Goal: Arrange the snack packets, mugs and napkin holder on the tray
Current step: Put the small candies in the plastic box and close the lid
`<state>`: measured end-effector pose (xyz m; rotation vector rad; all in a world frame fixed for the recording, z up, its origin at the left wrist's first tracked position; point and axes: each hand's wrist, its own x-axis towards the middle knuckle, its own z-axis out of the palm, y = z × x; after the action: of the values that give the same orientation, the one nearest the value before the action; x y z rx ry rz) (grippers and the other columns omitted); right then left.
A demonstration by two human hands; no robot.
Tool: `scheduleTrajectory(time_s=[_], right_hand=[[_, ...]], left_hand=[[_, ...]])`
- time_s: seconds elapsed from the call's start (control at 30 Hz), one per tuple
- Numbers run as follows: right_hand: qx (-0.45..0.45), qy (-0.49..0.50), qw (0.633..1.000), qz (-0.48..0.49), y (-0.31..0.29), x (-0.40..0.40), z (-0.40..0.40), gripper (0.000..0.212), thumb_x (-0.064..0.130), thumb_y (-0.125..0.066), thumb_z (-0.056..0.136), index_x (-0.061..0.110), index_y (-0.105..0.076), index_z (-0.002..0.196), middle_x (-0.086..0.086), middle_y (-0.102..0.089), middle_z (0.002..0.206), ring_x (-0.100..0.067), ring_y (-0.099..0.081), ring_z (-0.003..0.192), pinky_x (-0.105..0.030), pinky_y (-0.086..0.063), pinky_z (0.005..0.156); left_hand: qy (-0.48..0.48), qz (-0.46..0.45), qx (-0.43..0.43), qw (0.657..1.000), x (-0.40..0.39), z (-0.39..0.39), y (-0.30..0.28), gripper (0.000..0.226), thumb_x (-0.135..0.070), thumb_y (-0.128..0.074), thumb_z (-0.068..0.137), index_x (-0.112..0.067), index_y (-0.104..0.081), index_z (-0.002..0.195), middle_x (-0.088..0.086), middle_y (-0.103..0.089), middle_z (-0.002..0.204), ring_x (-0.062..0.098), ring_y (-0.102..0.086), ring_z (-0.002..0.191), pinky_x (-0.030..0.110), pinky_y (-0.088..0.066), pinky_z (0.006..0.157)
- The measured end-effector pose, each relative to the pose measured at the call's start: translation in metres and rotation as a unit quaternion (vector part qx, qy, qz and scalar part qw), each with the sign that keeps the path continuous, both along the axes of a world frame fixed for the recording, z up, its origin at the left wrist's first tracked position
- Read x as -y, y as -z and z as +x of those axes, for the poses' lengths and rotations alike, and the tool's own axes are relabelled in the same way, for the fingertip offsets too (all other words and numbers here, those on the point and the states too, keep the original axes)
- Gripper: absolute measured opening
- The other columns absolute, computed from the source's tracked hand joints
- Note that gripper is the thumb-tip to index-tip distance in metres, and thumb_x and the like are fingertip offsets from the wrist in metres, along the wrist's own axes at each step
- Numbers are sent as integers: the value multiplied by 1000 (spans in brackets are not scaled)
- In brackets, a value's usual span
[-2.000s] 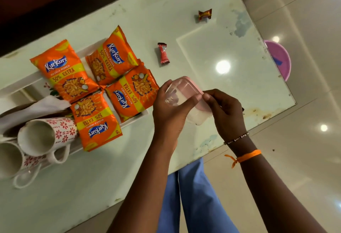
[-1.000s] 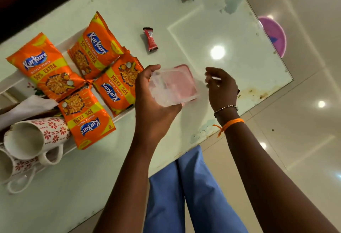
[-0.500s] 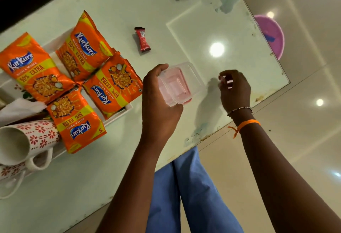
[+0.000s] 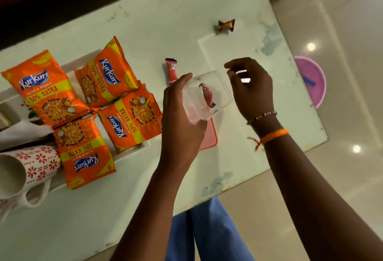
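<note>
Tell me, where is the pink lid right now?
In the head view, the pink lid lies flat on the table, under the clear container in the left hand.

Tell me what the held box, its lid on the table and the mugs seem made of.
Box: clear glossy plastic, probably; a red wrapper shows through its wall. Lid: opaque pink plastic, apparently, thin and flat. Mugs: likely glazed ceramic, white with red flower print, thick rim and handle.
</note>
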<state>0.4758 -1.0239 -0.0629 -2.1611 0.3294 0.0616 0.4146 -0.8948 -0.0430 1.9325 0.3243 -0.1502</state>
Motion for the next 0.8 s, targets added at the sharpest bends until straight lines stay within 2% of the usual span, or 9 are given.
scheduleTrajectory(time_s=[0.07, 0.13, 0.23, 0.3, 0.43, 0.5, 0.6, 0.7, 0.8], right_hand=[[-3, -47, 997, -68, 13, 3, 31, 31, -3, -50, 81, 8, -61, 109, -12, -59, 116, -22, -59, 97, -32, -50, 85], [-33, -114, 982, -149, 27, 4, 60, 53, -7, -47, 77, 10, -49, 127, -12, -44, 136, -30, -48, 119, -30, -38, 100], [-85, -143, 963, -213, 43, 1, 94, 68, -7, -43, 75, 16, -33, 138, -7, -24, 151, -31, -32, 133, -31, -33, 104], [-92, -157, 956, -230, 49, 1, 103, 62, -5, -44, 77, 15, -37, 135, -8, -27, 149, -31, -33, 131, -37, -37, 102], [-116, -155, 941, -277, 51, 3, 96, 25, 1, -47, 84, 7, -56, 107, -17, -49, 122, -35, -46, 113, -42, -48, 86], [-115, -109, 961, -227, 47, 3, 86, 17, 6, -50, 87, 5, -57, 102, -17, -55, 115, -33, -53, 104, -34, -43, 79], [-22, -56, 993, -103, 26, -5, 63, 13, 7, -54, 86, 1, -55, 98, -16, -62, 102, -26, -58, 90, -25, -44, 72], [31, -65, 997, -8, -2, -22, 32, 6, 6, -57, 85, 9, -52, 87, -12, -61, 90, -17, -56, 74, -5, -41, 60], [-12, -112, 993, 20, -18, -41, 6, 13, 10, -58, 86, 17, -48, 84, -8, -61, 90, -20, -60, 75, -17, -47, 64]], left_hand=[[-11, -4, 4, 1000, -2, 8, 0, 80, -2, -79, 65, -16, -40, 133, -9, -39, 127, 11, -40, 128, 31, -48, 99], [-16, -5, 9, 1000, -3, 15, 1, 80, -3, -79, 65, -15, -39, 133, -7, -39, 131, 11, -40, 128, 34, -49, 99], [-27, -3, 13, 1000, -5, 20, 3, 80, -3, -80, 65, -14, -40, 133, 1, -43, 135, 11, -40, 128, 37, -49, 98], [-29, -2, 11, 1000, -7, 22, 5, 79, -2, -80, 65, -13, -40, 133, 4, -45, 136, 11, -40, 128, 38, -49, 98], [-40, -13, 0, 999, -9, 23, 2, 79, -7, -81, 64, -10, -40, 131, 4, -45, 138, 17, -41, 130, 38, -50, 97], [-45, -6, -1, 999, -10, 23, 0, 78, -9, -82, 64, -10, -40, 131, 5, -46, 138, 16, -43, 129, 36, -50, 98], [-47, 16, -4, 999, -13, 20, -2, 78, -12, -82, 64, -12, -41, 130, 4, -47, 137, 15, -46, 126, 32, -50, 96], [-57, 30, -9, 998, -16, 14, -4, 78, -12, -82, 64, -15, -41, 130, -7, -47, 130, 10, -47, 121, 17, -49, 92], [-65, 32, -11, 997, -18, 6, -5, 76, -13, -81, 65, -16, -40, 129, -11, -44, 123, 1, -43, 116, 1, -42, 85]])
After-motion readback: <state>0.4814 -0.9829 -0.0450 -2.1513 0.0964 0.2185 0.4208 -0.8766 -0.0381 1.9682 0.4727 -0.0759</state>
